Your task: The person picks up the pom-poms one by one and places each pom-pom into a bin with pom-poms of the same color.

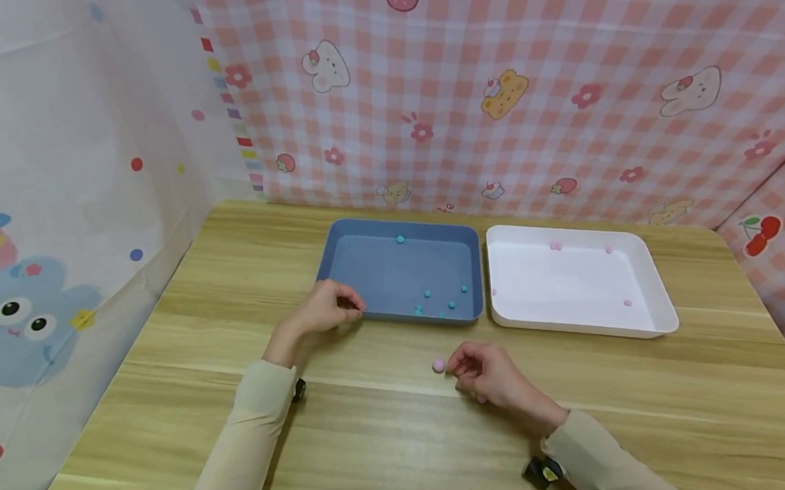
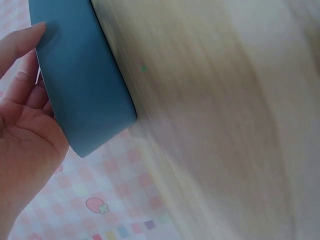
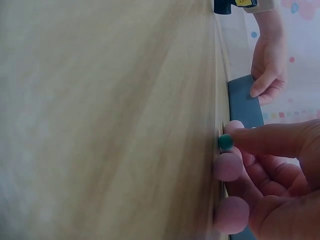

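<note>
A blue tray [image 1: 401, 271] holds several small teal beads, and my left hand [image 1: 329, 306] grips its near left rim. In the left wrist view the thumb [image 2: 31, 40] lies against the tray's outer wall [image 2: 82, 80], with the other fingers partly hidden behind it. My right hand [image 1: 491, 374] is low over the table, fingers bent and their tips apart, beside a pink ball [image 1: 438, 366]. In the right wrist view a teal bead [image 3: 226, 142] sits at the thumb's tip; whether it is touched is unclear. Pink balls [image 3: 227, 166] lie around it.
To the right of the blue tray stands a white tray [image 1: 569, 271] with several small pink pieces in it. Both trays sit toward the back of the wooden table [image 1: 364, 441]. A checked cloth [image 1: 460, 136] hangs behind.
</note>
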`<state>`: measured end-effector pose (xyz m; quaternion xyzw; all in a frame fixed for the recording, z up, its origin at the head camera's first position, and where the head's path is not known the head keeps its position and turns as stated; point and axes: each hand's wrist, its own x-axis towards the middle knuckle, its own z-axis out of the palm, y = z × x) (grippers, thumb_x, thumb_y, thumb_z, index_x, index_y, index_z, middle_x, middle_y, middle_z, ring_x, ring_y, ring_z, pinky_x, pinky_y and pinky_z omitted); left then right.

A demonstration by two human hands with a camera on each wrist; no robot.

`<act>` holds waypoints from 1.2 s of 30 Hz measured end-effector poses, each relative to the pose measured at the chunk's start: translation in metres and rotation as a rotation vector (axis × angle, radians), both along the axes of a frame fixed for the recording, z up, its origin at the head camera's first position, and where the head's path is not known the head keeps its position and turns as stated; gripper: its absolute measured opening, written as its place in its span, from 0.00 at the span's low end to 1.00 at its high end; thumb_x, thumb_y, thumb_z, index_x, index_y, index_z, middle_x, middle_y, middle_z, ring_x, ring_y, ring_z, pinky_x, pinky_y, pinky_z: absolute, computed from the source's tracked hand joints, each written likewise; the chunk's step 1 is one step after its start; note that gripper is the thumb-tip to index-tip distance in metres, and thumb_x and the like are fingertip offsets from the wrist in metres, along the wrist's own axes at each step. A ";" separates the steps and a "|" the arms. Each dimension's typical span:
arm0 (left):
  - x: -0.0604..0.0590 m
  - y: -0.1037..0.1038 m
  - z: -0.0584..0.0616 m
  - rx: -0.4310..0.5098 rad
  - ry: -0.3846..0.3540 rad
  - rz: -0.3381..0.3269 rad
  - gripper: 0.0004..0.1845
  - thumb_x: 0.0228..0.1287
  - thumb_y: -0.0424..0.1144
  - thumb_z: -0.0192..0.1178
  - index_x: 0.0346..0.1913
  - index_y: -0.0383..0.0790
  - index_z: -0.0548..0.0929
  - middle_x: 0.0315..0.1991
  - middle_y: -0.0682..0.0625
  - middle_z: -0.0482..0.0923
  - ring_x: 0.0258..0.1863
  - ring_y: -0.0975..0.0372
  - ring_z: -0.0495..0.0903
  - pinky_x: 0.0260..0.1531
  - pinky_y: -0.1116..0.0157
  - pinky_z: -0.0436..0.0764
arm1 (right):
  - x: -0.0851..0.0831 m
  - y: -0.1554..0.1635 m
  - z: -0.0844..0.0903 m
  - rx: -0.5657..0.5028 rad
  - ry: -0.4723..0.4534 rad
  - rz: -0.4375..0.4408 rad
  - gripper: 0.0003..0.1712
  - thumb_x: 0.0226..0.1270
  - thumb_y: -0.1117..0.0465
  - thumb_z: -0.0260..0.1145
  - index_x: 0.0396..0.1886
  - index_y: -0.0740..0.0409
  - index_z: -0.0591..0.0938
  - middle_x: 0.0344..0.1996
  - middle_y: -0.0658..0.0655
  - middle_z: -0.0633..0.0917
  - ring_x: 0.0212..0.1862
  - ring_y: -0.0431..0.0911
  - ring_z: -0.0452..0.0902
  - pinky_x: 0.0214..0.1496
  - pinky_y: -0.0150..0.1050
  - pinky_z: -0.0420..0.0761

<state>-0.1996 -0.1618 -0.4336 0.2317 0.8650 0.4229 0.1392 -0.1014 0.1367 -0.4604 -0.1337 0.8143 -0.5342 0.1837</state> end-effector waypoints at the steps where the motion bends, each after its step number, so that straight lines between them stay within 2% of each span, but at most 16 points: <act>1: 0.000 0.000 0.000 0.001 0.001 0.000 0.04 0.55 0.24 0.61 0.32 0.31 0.85 0.29 0.46 0.83 0.29 0.64 0.76 0.30 0.68 0.75 | 0.000 0.000 0.000 0.007 0.010 0.006 0.12 0.48 0.82 0.60 0.33 0.68 0.79 0.26 0.57 0.79 0.22 0.41 0.72 0.15 0.28 0.67; 5: 0.000 0.001 0.001 0.003 0.001 0.002 0.03 0.55 0.24 0.62 0.32 0.30 0.85 0.29 0.46 0.83 0.29 0.64 0.76 0.32 0.68 0.75 | -0.001 0.000 -0.001 0.044 0.072 0.041 0.14 0.45 0.83 0.58 0.32 0.67 0.79 0.26 0.58 0.80 0.25 0.40 0.74 0.16 0.29 0.70; 13: 0.000 -0.002 0.000 -0.005 0.005 0.007 0.03 0.55 0.25 0.62 0.32 0.31 0.85 0.29 0.46 0.83 0.30 0.63 0.77 0.32 0.67 0.76 | -0.002 -0.002 -0.001 0.076 0.192 0.120 0.16 0.43 0.84 0.60 0.30 0.65 0.80 0.29 0.57 0.81 0.33 0.45 0.77 0.35 0.31 0.79; 24: 0.000 0.000 0.000 0.001 -0.010 0.008 0.04 0.55 0.24 0.61 0.32 0.31 0.85 0.30 0.45 0.83 0.29 0.64 0.76 0.31 0.67 0.75 | -0.002 -0.001 -0.002 0.101 0.257 0.125 0.17 0.42 0.84 0.59 0.29 0.62 0.80 0.28 0.55 0.81 0.31 0.43 0.76 0.33 0.31 0.79; 36: -0.001 0.000 -0.003 0.002 -0.017 0.004 0.04 0.55 0.24 0.61 0.32 0.31 0.85 0.30 0.46 0.83 0.28 0.64 0.75 0.30 0.68 0.75 | -0.003 0.000 -0.002 0.122 0.259 0.122 0.17 0.41 0.84 0.58 0.29 0.63 0.79 0.28 0.55 0.81 0.32 0.43 0.75 0.33 0.31 0.78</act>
